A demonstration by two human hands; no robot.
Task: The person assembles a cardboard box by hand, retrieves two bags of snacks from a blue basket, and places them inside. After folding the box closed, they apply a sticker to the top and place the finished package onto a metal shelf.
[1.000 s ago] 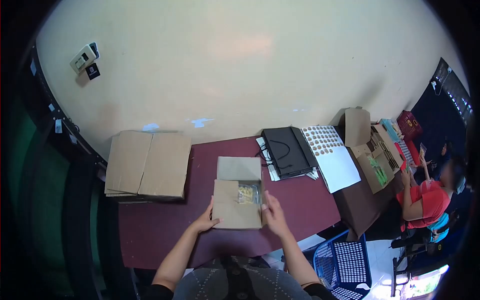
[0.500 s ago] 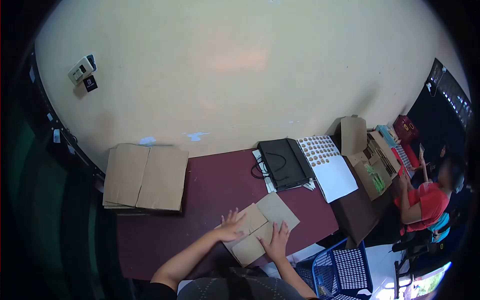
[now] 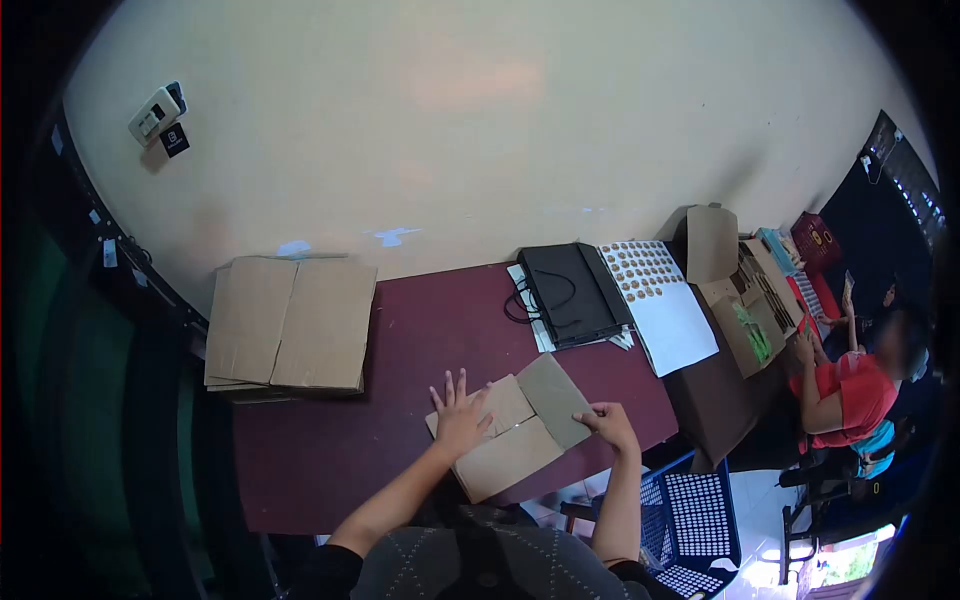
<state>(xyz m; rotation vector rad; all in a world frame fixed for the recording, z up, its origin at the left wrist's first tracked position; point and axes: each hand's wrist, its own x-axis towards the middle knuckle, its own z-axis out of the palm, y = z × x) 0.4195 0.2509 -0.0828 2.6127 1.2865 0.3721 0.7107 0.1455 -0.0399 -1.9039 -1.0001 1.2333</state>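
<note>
A cardboard box point(image 3: 510, 455), folded flat, lies at an angle near the front edge of the maroon table point(image 3: 330, 480). Spread fingers of my left hand point(image 3: 461, 418) rest on its left part. At its right side, my right hand point(image 3: 611, 426) pinches the corner of a greyish cardboard piece point(image 3: 555, 400) between thumb and fingers. That piece lies over the box's upper right part.
Flattened cartons point(image 3: 290, 325) are stacked at the left. A black bag point(image 3: 573, 295), a sticker sheet point(image 3: 645, 275) and an open box point(image 3: 745, 320) stand along the back right. A blue basket point(image 3: 700, 510) is below right. A person in red point(image 3: 850, 395) sits beyond.
My right hand has gone from lying flat on the cardboard to pinching the greyish piece's corner, further right and up. My left hand stays on the box. The camera view has shifted slightly.
</note>
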